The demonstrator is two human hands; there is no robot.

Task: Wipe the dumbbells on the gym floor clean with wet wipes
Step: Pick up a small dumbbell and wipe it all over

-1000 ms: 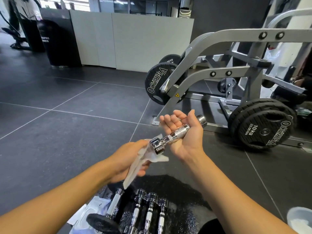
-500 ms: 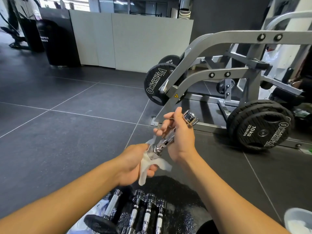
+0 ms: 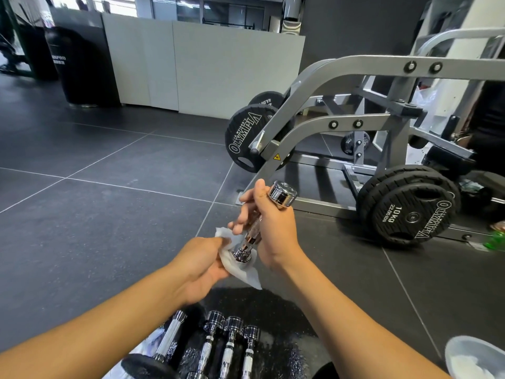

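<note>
Grey machine frame (image 3: 355, 63) with black Olympia plates (image 3: 410, 212), white partition (image 3: 218, 72) and black cylinder (image 3: 79, 69) behind.

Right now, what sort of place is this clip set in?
A gym, likely its weights area: a grey plate-loaded machine, black weight plates marked 10 kg, and chrome dumbbells lying on the floor. The right hand holds another dumbbell, the left hand a wet wipe.

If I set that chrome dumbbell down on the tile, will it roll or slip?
Likely rolls: the chrome dumbbell has round end caps. Probably heavy for its size, being metal. Its polished ends look slippery against the wet wipe; the knurled handle should hold better.
</note>
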